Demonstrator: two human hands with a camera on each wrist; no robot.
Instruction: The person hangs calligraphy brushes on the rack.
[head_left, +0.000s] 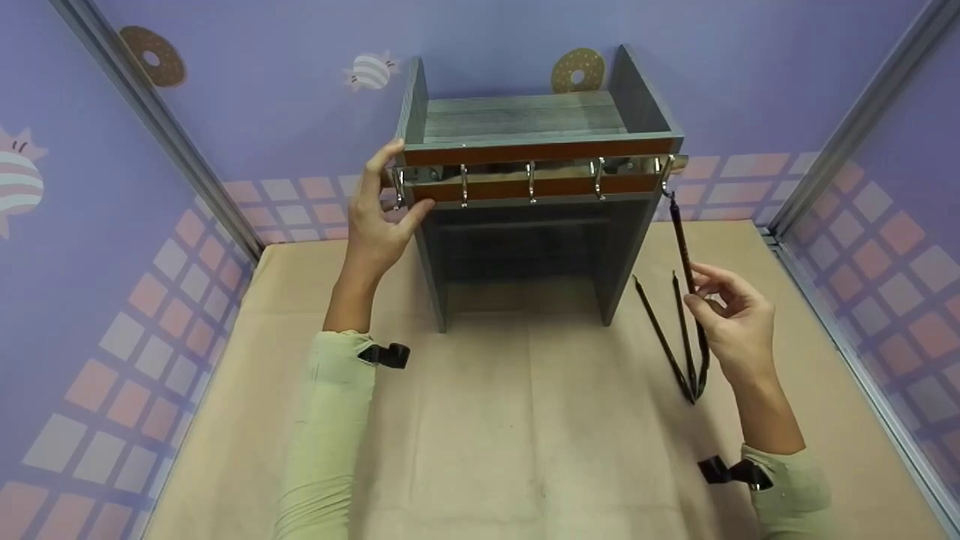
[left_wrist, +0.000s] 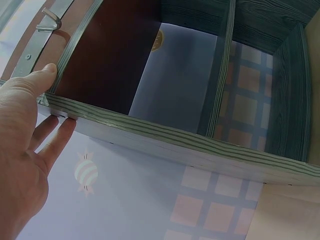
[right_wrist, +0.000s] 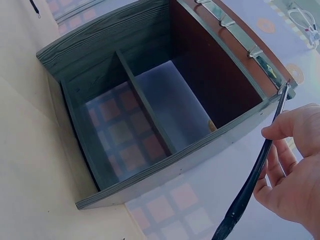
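Grey wood-grain shelf unit (head_left: 525,225), open-fronted, standing on the tan surface (head_left: 495,435) against the lilac back wall; one inner shelf board shows in both wrist views. Across its front runs a brown rail with a metal strip carrying five silver hooks (head_left: 531,181). My left hand (head_left: 381,217) rests at the unit's left front corner, fingers fairly straight, thumb on the front edge and fingertips (left_wrist: 60,131) against the outer side panel, gripping nothing. My right hand (head_left: 731,319) is beside the unit's right side, thumb and fingers pinching the shaft of a dark long-handled brush (head_left: 686,262); this brush hangs by its top end from the rightmost hook (head_left: 666,174) and slants down past my fingers. Two more dark brushes (head_left: 671,337) lie on the surface just left of my right hand, their lower ends meeting. Both forearms wear pale sleeves with black wrist straps.
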